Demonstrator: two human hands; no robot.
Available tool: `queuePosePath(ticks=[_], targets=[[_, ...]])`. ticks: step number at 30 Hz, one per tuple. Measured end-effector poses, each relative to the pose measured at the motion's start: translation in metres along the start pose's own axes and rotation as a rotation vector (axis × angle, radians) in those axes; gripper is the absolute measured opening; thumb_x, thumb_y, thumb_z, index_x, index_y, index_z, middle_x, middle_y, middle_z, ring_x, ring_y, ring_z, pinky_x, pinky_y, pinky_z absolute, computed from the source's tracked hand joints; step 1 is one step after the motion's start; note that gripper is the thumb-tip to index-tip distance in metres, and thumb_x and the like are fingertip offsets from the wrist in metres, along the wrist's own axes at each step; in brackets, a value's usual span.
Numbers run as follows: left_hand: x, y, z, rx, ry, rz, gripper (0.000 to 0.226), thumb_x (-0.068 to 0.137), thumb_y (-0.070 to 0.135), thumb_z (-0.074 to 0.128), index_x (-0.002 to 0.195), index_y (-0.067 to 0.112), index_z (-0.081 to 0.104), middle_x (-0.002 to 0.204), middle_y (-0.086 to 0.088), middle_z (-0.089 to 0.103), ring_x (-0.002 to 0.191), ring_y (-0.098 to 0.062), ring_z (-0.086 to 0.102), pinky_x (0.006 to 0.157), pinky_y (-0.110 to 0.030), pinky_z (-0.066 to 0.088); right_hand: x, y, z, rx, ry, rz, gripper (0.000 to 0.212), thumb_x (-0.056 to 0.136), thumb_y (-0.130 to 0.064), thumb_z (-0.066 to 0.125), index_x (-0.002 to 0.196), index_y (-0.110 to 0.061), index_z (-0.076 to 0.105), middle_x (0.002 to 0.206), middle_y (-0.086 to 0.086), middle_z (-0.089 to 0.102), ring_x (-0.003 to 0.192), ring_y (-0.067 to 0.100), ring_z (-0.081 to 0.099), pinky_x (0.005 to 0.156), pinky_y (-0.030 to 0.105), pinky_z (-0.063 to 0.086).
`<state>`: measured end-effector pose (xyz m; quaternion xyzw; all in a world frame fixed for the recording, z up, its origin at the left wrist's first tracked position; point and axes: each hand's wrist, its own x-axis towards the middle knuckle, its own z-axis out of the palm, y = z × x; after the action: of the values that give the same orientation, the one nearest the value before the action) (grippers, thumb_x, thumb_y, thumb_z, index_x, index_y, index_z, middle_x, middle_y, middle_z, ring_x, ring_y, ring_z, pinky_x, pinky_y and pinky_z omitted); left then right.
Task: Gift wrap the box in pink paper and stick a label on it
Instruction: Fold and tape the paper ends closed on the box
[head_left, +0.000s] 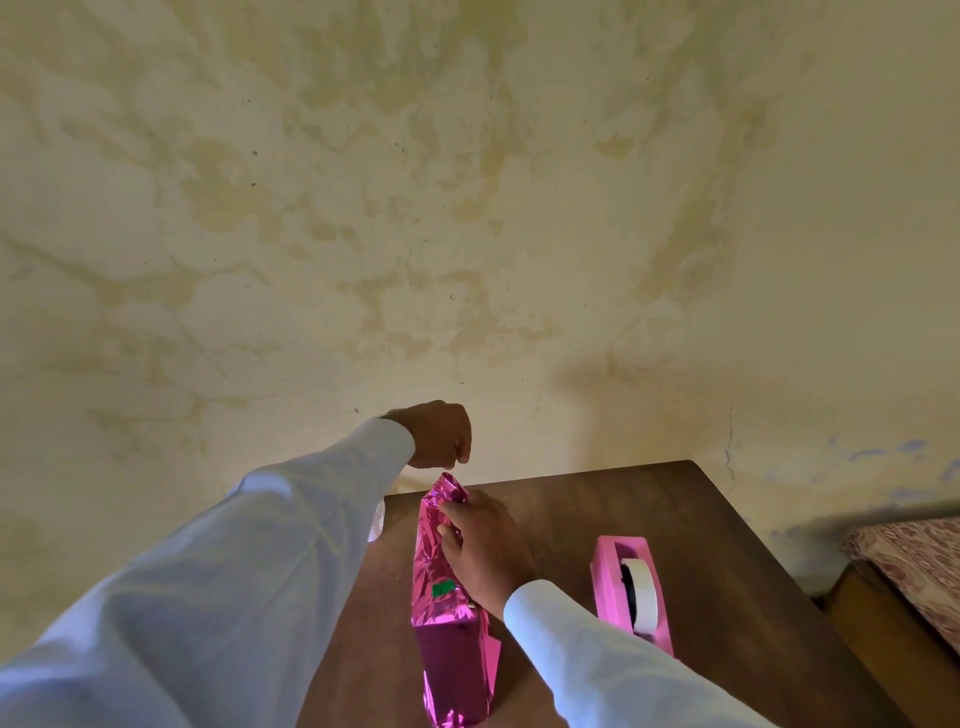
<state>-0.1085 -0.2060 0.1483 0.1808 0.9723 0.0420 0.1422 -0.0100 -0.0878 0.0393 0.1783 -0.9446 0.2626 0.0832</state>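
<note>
Head view: a long box wrapped in shiny pink paper lies on a brown wooden table, in the middle of the part of the tabletop that shows. Its long axis runs from near to far, leaning slightly, with the near end at the bottom edge of the picture and the far end pointing toward the wall. At the far end the paper is bunched and crumpled into a loose peak. At the near end it is folded flatter against the box. A small green patch sits on the top face about midway along.

The right hand lies on the far half of the box, coming in from the near right. Its fingers are bent and hold the crumpled paper just short of the far tip.

The left hand hangs in the air just above the far end, apart from the paper, knuckles up. Its fingers are curled in tightly with the tips together. I cannot tell whether they pinch anything.

To the right of the box, apart from it, stands a pink tape dispenser with a white roll of tape in it, also lined up near to far. A small white thing shows at the left edge of the table under the left sleeve; what it is I cannot tell. A bed with a patterned cover is at the far right.
</note>
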Motion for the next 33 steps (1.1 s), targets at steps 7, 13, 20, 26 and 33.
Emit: queuePosePath(ticks=[7, 13, 20, 26, 33], targets=[[-0.014, -0.004, 0.008, -0.012, -0.183, -0.013, 0.051, 0.077, 0.014, 0.078, 0.125, 0.019, 0.065, 0.106, 0.007, 0.065, 0.103, -0.015, 0.059, 0.099, -0.034, 0.049, 0.001, 0.0, 0.004, 0.011, 0.001, 0.003, 0.034, 0.105, -0.035, 0.043, 0.136, -0.026, 0.055, 0.126, -0.001, 0.058, 0.117, 0.015, 0.052, 0.098, 0.027, 0.05], [-0.012, -0.002, 0.02, 0.055, -0.115, -0.008, 0.04, 0.082, 0.01, 0.069, 0.119, 0.024, 0.065, 0.122, 0.006, 0.061, 0.114, -0.019, 0.06, 0.098, -0.036, 0.05, 0.002, 0.004, 0.004, -0.017, -0.011, 0.013, 0.034, 0.105, -0.036, 0.039, 0.132, -0.024, 0.057, 0.123, 0.001, 0.059, 0.115, 0.017, 0.053, 0.095, 0.03, 0.052], [-0.016, -0.001, 0.022, 0.023, 0.063, -0.001, 0.03, 0.083, 0.009, 0.056, 0.086, 0.035, 0.07, 0.104, 0.011, 0.07, 0.094, -0.016, 0.066, 0.087, -0.04, 0.057, -0.003, 0.003, 0.001, 0.053, 0.048, 0.081, 0.033, 0.103, -0.041, 0.046, 0.126, -0.022, 0.06, 0.122, -0.001, 0.061, 0.104, 0.011, 0.059, 0.089, 0.02, 0.052], [-0.021, 0.0, 0.023, 0.057, 0.093, 0.008, 0.029, 0.086, 0.01, 0.055, 0.094, 0.032, 0.072, 0.108, 0.014, 0.067, 0.098, -0.016, 0.065, 0.088, -0.039, 0.056, -0.003, 0.003, -0.003, 0.008, 0.059, 0.056, 0.035, 0.105, -0.038, 0.039, 0.123, -0.02, 0.063, 0.12, -0.001, 0.061, 0.097, 0.006, 0.056, 0.082, 0.013, 0.045], [-0.026, -0.004, 0.028, 0.03, 0.098, 0.012, 0.027, 0.091, 0.013, 0.054, 0.104, 0.028, 0.072, 0.117, 0.009, 0.067, 0.104, -0.017, 0.063, 0.092, -0.04, 0.053, 0.002, 0.005, 0.003, 0.135, 0.071, 0.142, 0.025, 0.103, -0.03, 0.049, 0.115, -0.023, 0.069, 0.109, -0.003, 0.062, 0.086, 0.005, 0.056, 0.075, 0.009, 0.047]])
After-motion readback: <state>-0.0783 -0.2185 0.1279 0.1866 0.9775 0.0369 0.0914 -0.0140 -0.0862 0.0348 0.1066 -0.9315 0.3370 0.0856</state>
